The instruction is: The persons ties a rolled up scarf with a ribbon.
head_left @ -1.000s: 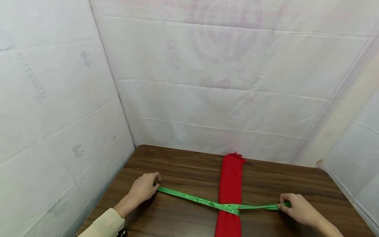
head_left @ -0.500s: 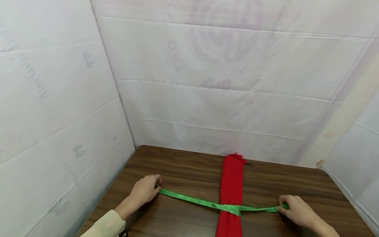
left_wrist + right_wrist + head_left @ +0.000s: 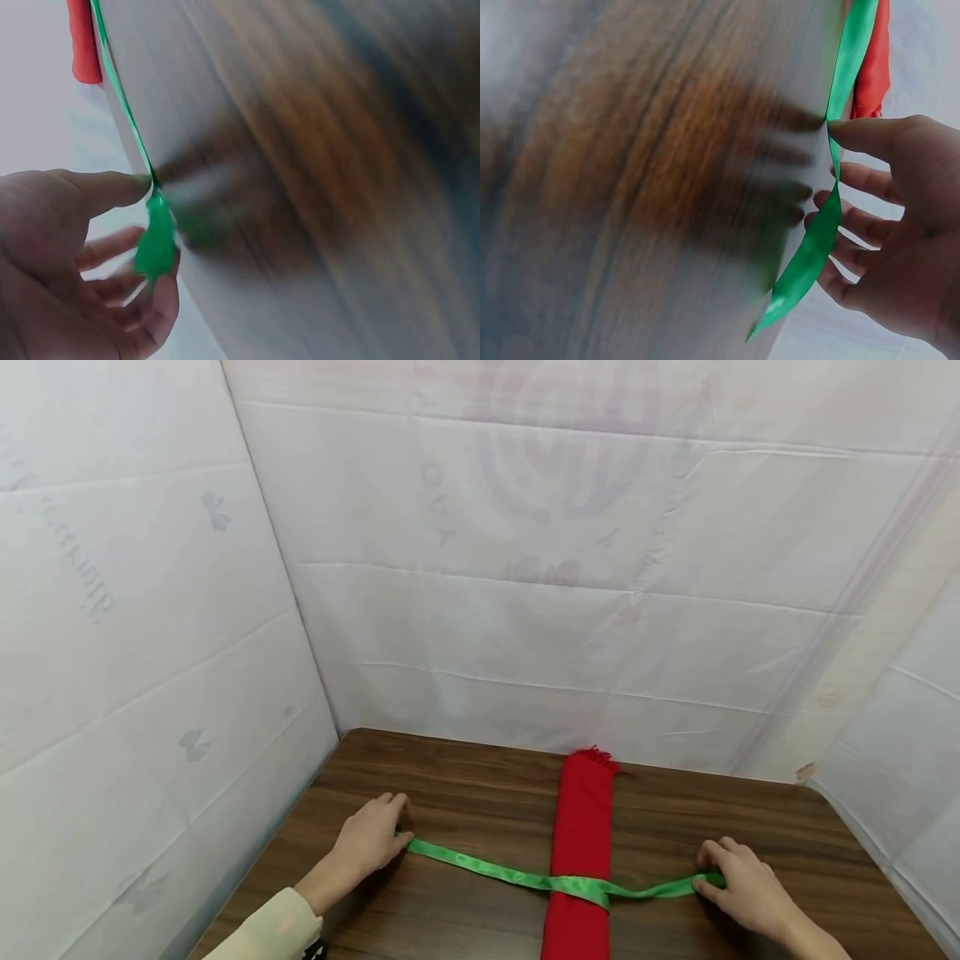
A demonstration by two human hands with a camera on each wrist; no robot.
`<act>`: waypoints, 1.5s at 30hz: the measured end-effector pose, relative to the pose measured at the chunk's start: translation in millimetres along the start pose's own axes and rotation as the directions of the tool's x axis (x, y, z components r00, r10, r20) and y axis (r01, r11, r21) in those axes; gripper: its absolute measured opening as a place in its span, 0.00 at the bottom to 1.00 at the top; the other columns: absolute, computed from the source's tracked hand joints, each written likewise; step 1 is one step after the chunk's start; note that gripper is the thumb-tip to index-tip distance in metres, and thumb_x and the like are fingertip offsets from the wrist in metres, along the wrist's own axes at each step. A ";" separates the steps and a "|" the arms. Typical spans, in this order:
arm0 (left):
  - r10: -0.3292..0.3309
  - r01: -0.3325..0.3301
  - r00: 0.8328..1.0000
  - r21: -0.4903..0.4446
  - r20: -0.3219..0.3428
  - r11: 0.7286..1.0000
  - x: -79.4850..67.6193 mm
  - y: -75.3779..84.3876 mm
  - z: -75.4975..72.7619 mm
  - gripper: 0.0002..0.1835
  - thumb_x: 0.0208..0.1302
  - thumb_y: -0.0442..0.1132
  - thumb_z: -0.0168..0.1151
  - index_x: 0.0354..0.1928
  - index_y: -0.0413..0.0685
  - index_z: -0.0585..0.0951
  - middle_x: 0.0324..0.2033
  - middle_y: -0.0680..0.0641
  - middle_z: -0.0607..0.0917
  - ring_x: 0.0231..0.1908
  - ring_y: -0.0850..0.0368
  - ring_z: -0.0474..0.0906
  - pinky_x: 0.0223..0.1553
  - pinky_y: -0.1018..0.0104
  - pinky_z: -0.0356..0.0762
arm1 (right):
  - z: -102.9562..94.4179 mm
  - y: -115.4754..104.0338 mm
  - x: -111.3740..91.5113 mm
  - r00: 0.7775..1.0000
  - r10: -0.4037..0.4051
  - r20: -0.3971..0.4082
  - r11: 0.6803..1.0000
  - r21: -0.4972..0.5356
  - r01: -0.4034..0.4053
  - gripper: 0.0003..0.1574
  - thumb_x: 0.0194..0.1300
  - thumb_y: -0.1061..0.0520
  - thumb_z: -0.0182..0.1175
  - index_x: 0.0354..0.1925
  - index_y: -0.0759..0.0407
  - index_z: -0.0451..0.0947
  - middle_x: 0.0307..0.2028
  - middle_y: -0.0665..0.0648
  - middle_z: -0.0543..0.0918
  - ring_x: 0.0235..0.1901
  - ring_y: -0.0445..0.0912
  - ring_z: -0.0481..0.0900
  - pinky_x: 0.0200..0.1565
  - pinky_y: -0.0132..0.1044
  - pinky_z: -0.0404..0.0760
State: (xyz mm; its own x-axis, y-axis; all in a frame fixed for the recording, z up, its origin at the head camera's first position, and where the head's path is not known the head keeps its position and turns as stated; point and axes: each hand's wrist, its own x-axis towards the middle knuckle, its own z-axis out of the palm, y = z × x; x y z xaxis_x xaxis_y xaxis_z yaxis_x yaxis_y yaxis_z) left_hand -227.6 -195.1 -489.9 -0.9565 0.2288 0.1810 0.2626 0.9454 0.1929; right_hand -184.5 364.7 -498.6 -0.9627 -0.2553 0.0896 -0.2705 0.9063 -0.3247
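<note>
A folded red scarf (image 3: 582,814) with fringe at its far end lies lengthwise on the wooden table. Around it passes a green ribbon (image 3: 580,886), crossed on top, one tail running out to each side. My left hand (image 3: 369,837) is at the left tail, thumb tip against the ribbon (image 3: 155,232) and fingers parted from the thumb. At the right tail, my right hand (image 3: 746,885) has its fingers spread; its thumb touches the ribbon (image 3: 810,247), whose loose end hangs past the fingertips. The right tail sags slightly.
The brown wood-grain table (image 3: 450,777) backs onto a white printed cloth (image 3: 465,618), with another cloth wall (image 3: 150,693) at the left. A light sleeve (image 3: 273,927) covers my left forearm.
Both hands have loosened from their pinches, fingers spreading from the thumbs. The hands have shifted slightly inward, and the right tail has gone slacker. The ribbon's crossing lies flatter on the scarf.
</note>
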 end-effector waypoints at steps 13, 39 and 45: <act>0.107 -0.106 0.992 0.017 -0.061 0.994 -4.8 25.8 -9.7 0.12 0.54 0.44 0.76 0.34 0.53 0.80 0.30 0.53 0.81 0.27 0.59 0.76 0.21 0.68 0.72 | -1.6 -24.3 3.2 0.998 -0.028 -0.065 0.999 0.022 0.030 0.14 0.58 0.54 0.72 0.32 0.48 0.73 0.29 0.46 0.72 0.29 0.35 0.69 0.29 0.32 0.73; 0.246 -0.216 0.959 -0.202 0.138 0.955 -18.0 68.8 -3.4 0.13 0.67 0.46 0.64 0.23 0.60 0.76 0.16 0.64 0.71 0.15 0.70 0.65 0.16 0.72 0.65 | 12.2 -39.1 5.0 0.977 -0.111 0.181 0.971 0.228 0.069 0.17 0.67 0.41 0.62 0.28 0.49 0.74 0.18 0.41 0.73 0.16 0.34 0.67 0.19 0.32 0.69; 0.249 -0.209 0.955 -0.230 0.161 0.950 -18.8 70.4 -3.8 0.19 0.68 0.51 0.63 0.19 0.59 0.72 0.13 0.62 0.68 0.13 0.69 0.61 0.15 0.72 0.60 | 15.0 -38.3 2.7 0.976 -0.112 0.186 0.972 0.224 0.069 0.17 0.68 0.42 0.62 0.28 0.48 0.74 0.17 0.41 0.72 0.16 0.33 0.65 0.20 0.31 0.69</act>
State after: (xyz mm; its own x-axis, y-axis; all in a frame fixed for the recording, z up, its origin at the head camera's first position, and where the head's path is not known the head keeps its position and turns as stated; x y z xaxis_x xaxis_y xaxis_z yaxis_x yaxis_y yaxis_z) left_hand -190.7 -133.8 -476.0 -0.8685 0.4914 0.0654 0.4788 0.7975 0.3671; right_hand -176.7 324.3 -500.1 -0.9092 -0.4131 -0.0510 -0.3289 0.7881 -0.5203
